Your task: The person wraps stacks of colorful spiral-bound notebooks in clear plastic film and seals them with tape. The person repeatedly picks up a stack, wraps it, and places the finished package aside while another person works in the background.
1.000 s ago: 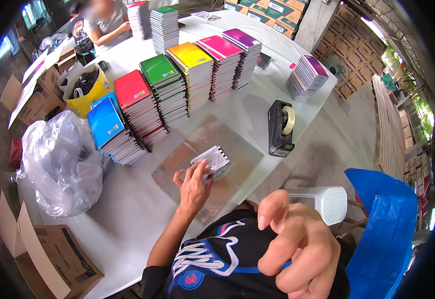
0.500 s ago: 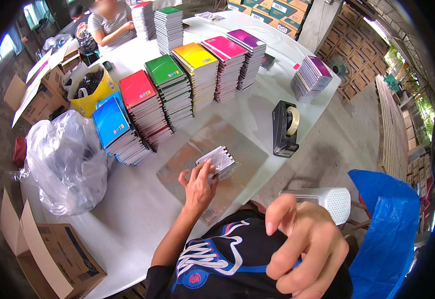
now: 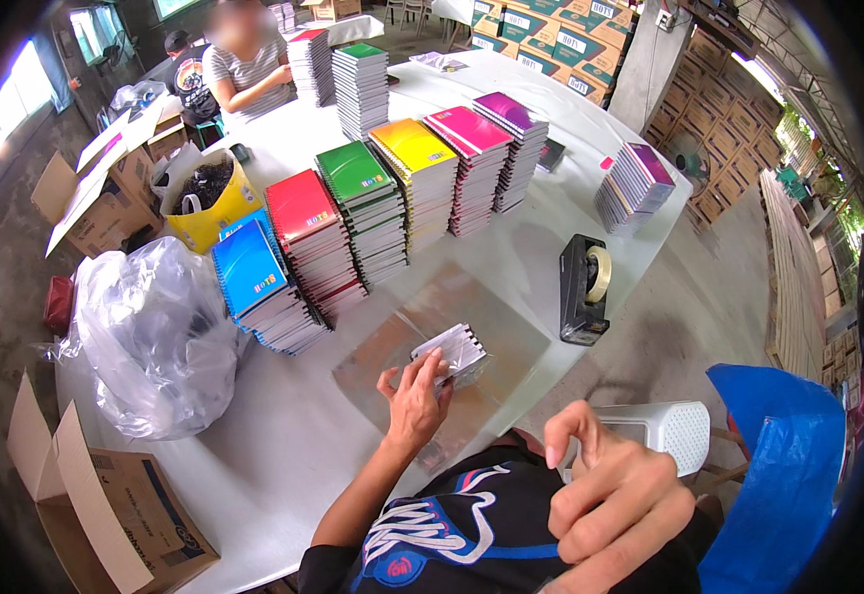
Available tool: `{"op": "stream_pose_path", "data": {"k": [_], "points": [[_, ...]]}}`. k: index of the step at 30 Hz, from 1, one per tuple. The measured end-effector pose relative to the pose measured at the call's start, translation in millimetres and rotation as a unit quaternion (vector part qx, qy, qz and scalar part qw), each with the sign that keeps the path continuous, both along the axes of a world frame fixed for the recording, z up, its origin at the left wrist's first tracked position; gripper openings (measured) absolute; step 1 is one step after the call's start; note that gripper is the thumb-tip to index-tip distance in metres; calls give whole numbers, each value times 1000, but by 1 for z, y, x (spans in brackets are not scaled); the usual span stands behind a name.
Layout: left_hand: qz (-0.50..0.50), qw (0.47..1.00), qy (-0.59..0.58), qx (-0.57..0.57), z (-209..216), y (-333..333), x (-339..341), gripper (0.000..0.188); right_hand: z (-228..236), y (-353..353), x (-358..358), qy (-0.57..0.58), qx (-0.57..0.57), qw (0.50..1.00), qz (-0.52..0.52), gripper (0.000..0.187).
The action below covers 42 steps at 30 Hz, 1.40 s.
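My left hand (image 3: 414, 388) grips a small silvery stack of labels or cards (image 3: 455, 350), held just above a clear plastic sheet (image 3: 452, 309) lying on the white table (image 3: 283, 445). My right hand (image 3: 612, 510) is raised close to the camera at the lower right, fingers loosely curled and holding nothing. A black tape dispenser (image 3: 584, 288) stands to the right of the sheet. Beyond the sheet, stacks of spiral notebooks run in a row: blue (image 3: 250, 269), red (image 3: 303, 210), green (image 3: 355, 172), yellow (image 3: 414, 147), pink (image 3: 469, 130) and purple (image 3: 511, 113).
A bulging clear plastic bag (image 3: 154, 337) sits at the table's left. An open cardboard box (image 3: 105, 505) stands at lower left, a yellow bag (image 3: 206, 203) behind the stacks. Another person (image 3: 246, 69) sits at the far end. A white stool (image 3: 661, 433) and blue chair (image 3: 778, 465) are at right.
My left hand keeps its hold on the small silvery stack over the plastic sheet. My right hand has dropped slightly and drifted right. The view shifted a little.
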<state>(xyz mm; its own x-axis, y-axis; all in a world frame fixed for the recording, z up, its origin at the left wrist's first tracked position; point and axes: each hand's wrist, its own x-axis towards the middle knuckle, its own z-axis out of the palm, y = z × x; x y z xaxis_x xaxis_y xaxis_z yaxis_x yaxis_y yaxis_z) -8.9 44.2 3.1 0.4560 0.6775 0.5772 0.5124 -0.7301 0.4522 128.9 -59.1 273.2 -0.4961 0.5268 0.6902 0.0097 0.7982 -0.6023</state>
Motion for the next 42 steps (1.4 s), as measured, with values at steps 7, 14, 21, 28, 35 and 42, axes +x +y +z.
{"op": "stream_pose_path", "data": {"k": [7, 14, 21, 28, 35, 42], "points": [[-2, 1000, -10, 4, -4, 2, -1, 74, -4, -6, -8, -10, 23, 991, -129, 19], [-5, 999, -32, -13, -3, 0, -1, 75, -78, 12, -1, 52, -219, 930, -291, 22], [-20, 998, -60, -6, -4, 3, -2, 82, -188, 51, -13, 271, -495, 760, -323, 35], [-20, 998, -61, 17, -1, 6, 0, 68, -227, 56, -14, 234, -540, 727, -354, 37], [50, 991, 120, 42, 13, -5, -1, 52, -240, 41, -7, 82, -497, 748, -432, 39], [-33, 973, 164, -156, 55, 12, -8, 70, -277, 45, -2, 148, -470, 763, -418, 37]]}}
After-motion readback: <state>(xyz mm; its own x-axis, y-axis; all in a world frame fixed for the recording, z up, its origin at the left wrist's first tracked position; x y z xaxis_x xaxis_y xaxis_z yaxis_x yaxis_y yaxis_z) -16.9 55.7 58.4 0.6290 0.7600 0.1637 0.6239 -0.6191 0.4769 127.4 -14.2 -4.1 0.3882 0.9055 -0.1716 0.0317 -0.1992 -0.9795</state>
